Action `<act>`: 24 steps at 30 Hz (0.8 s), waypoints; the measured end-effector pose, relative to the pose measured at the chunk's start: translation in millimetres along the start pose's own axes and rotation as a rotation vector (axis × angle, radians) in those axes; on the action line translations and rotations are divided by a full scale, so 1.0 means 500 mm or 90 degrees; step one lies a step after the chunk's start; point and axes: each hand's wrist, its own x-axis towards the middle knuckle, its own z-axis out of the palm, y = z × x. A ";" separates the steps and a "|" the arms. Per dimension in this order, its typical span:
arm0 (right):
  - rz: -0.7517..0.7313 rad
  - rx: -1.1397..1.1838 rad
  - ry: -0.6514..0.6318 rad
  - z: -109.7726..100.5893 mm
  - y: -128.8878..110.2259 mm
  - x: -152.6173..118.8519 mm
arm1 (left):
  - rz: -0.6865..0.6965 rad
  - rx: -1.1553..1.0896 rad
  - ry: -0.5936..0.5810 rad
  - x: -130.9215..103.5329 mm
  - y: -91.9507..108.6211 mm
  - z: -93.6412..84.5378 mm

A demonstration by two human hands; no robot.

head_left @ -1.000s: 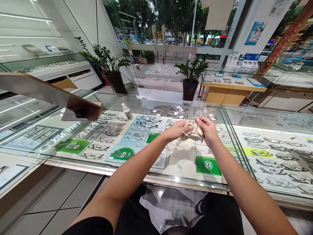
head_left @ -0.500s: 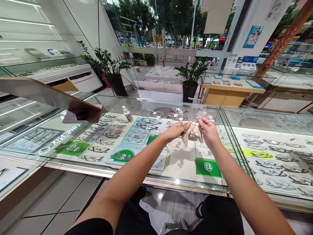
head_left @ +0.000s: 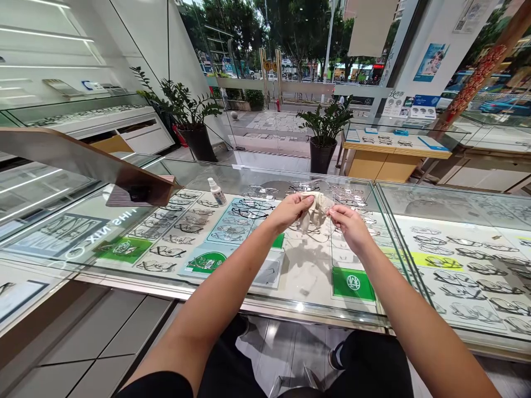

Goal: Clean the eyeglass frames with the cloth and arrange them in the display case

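Note:
A beige cloth is bunched between my hands above the glass display counter. My left hand is closed on the cloth, its thumb on top. My right hand pinches at the right side of a pair of thin-framed glasses, which lies partly against the cloth. The cloth and my fingers hide much of the glasses. One thin temple seems to curve below the cloth.
A white spray bottle stands on the glass counter to the left. Rows of eyeglasses and green cards lie under the glass. A brown slanted board juts in from the left. Potted plants stand beyond.
Both hands have shifted slightly, with the cloth moved left and up. The glasses are turned differently, and a lens now shows at the cloth's right side.

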 end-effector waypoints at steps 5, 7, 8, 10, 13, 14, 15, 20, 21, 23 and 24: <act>-0.006 -0.029 -0.025 0.001 -0.003 -0.003 | -0.037 0.000 -0.012 -0.005 0.004 0.002; 0.000 -0.035 -0.024 0.001 -0.005 -0.004 | -0.048 0.005 -0.021 -0.009 0.009 0.006; 0.008 -0.037 -0.025 0.002 -0.005 -0.004 | -0.051 0.013 -0.028 -0.010 0.012 0.008; 0.029 -0.041 -0.031 0.002 -0.007 -0.003 | -0.055 0.030 -0.043 -0.013 0.016 0.010; 0.057 -0.037 -0.044 0.001 -0.009 -0.002 | -0.060 0.050 -0.072 -0.015 0.021 0.007; 0.067 -0.029 -0.046 0.000 -0.010 -0.001 | -0.061 0.058 -0.083 -0.016 0.023 0.004; 0.077 -0.020 -0.049 -0.001 -0.010 0.000 | -0.063 0.067 -0.091 -0.016 0.024 0.002; 0.135 0.011 -0.047 -0.005 -0.011 0.003 | -0.096 0.089 -0.073 -0.023 0.029 -0.001; 0.142 0.011 -0.050 -0.005 -0.010 0.003 | -0.100 0.083 -0.064 -0.023 0.029 0.001; 0.154 0.007 -0.064 -0.005 -0.008 0.003 | -0.101 0.073 -0.063 -0.024 0.025 0.004; 0.159 0.004 -0.073 -0.005 -0.007 0.003 | -0.101 0.070 -0.065 -0.024 0.023 0.005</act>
